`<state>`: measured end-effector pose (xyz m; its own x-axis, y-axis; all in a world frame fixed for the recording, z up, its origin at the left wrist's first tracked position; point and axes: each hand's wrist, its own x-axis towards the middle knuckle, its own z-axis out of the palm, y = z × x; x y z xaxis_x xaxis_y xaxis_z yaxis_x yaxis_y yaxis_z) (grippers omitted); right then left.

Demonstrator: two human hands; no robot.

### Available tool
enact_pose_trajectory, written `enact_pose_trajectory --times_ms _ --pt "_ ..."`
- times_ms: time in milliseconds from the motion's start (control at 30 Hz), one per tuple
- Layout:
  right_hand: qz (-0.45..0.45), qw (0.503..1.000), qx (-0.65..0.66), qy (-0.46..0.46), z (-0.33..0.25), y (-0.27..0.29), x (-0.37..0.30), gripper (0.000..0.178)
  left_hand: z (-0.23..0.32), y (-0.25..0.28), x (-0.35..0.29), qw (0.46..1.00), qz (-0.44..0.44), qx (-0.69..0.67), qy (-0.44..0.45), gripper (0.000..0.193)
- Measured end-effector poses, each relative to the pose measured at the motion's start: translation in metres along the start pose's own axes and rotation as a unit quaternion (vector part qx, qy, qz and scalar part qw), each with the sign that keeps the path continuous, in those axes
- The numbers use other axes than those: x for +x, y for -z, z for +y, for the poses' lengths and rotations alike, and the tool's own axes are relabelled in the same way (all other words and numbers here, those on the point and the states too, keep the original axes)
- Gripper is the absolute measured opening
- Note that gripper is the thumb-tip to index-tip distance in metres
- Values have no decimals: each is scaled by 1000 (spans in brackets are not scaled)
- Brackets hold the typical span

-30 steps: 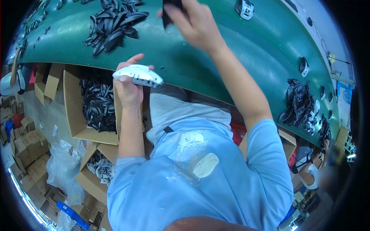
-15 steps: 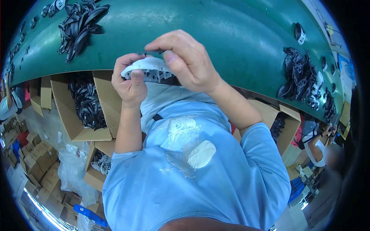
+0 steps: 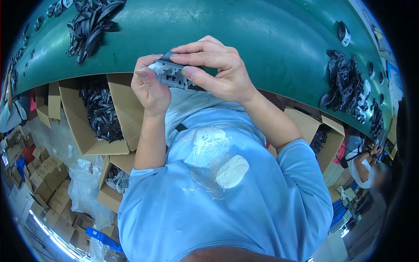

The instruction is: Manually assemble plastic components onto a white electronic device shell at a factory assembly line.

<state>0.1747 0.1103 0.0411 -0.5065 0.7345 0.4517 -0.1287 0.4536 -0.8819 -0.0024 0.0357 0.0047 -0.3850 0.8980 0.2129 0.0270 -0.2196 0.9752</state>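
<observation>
Cardboard box (image 3: 72, 115), open, loaded with black pieces, below the table edge. Heap of black curved parts (image 3: 89, 30), on the green table (image 3: 174, 22). Left hand (image 3: 150, 87), closed round the left end of a pale plastic shell (image 3: 171, 76), held in front of the table edge. Black cover (image 3: 168, 56), against the shell's upper side. Right hand (image 3: 218, 65), partly curled, fingers on the cover, thumb at the shell. Dark parts pile (image 3: 342, 83), on the table's right.
</observation>
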Motion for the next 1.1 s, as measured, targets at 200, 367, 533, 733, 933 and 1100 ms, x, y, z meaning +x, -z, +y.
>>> enact_pose_trajectory --times_ms 200,367,533,733,933,1100 --pt "-49 998 -21 22 0 10 6 29 -4 4 -1 999 13 -32 37 67" --pt "-121 975 -188 -15 -8 28 19 26 -1 9 7 993 -72 -15 89 58" --pt "-2 964 -221 146 3 45 42 29 10 5 14 957 -125 -131 225 63" --pt "-4 997 14 74 7 12 15 26 0 -1 14 905 -169 -265 286 69" --pt "-71 993 -43 85 3 25 4 29 7 9 20 968 -151 -97 173 70" --pt "23 998 -15 -62 1 10 -10 27 6 0 20 980 -144 112 -76 50"
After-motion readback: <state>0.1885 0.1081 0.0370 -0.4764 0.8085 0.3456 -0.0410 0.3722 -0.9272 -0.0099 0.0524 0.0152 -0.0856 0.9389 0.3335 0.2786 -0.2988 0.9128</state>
